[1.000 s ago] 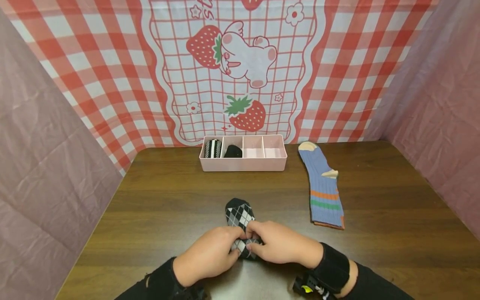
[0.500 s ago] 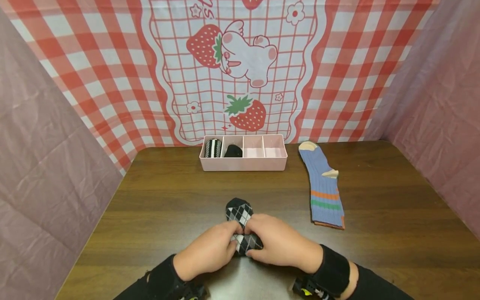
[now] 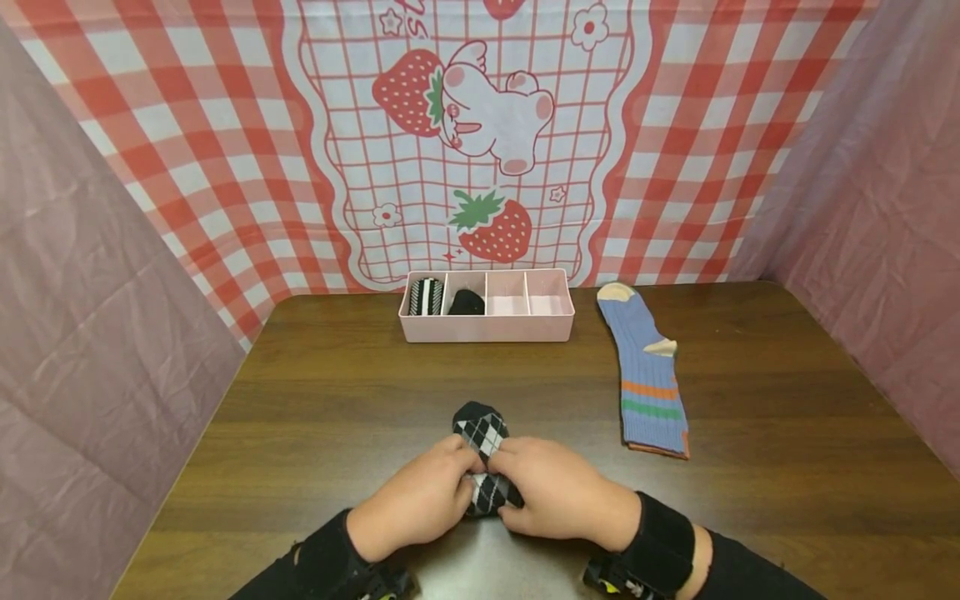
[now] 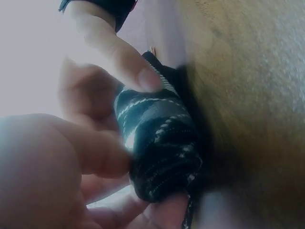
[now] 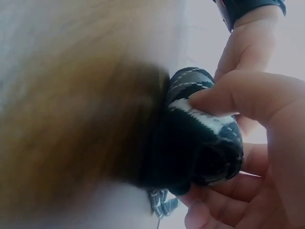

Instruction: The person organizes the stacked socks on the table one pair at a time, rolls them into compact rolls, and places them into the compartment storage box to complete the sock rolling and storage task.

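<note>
A black, grey and white argyle sock (image 3: 491, 495) lies near the front of the table, its near part rolled up and its black toe end pointing away. My left hand (image 3: 420, 496) grips the left side of the roll, thumb towards me and fingers over the top. From the right, my right hand (image 3: 558, 487) holds the roll's other end with thumb and fingers. The left wrist view shows the rolled sock (image 4: 159, 138) pinched between both hands. Layers of the roll (image 5: 205, 133) show end-on in the right wrist view. Some fingertips are hidden behind the sock.
A pink four-section box (image 3: 487, 329) stands at the back, with a striped rolled sock (image 3: 426, 297) in its leftmost section and a black one (image 3: 467, 303) beside it. Blue socks (image 3: 647, 375) with orange and green stripes lie flat on the right of the wooden table (image 3: 315, 400).
Both hands stay on the argyle sock and shift slightly as they work the roll. The sock's toe end has come a little nearer to me. The box and blue socks have not moved.
</note>
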{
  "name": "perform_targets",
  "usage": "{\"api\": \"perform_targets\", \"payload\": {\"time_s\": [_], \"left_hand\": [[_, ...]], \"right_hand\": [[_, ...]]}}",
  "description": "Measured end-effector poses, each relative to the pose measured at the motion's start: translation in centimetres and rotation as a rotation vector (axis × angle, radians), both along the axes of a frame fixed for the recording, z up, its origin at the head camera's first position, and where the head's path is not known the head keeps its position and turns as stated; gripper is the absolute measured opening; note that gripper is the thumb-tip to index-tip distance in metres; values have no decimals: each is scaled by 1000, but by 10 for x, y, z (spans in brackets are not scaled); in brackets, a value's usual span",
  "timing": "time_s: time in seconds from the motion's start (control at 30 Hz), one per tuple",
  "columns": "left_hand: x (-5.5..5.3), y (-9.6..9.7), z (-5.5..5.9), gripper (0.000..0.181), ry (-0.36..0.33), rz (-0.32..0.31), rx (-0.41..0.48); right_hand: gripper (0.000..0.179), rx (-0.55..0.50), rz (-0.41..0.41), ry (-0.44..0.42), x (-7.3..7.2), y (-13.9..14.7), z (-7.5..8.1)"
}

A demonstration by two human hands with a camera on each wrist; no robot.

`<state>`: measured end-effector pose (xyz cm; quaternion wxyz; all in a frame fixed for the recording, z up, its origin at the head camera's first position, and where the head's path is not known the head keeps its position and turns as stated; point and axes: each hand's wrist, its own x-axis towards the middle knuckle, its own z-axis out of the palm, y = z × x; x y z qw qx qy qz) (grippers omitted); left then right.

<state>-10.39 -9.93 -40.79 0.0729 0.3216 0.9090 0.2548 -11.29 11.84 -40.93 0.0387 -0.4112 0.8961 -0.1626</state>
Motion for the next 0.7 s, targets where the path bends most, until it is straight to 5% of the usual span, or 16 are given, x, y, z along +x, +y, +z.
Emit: {"api": "perform_targets", "payload": {"time_s": [0.37, 0.7], "left_hand": [[3, 1, 6, 24, -29, -5, 3], [6, 2, 6, 36, 31, -18, -4]], "right_hand": [[27, -94, -45, -190, -2, 3, -2], [21, -209, -156, -359, -8, 3, -7]]}}
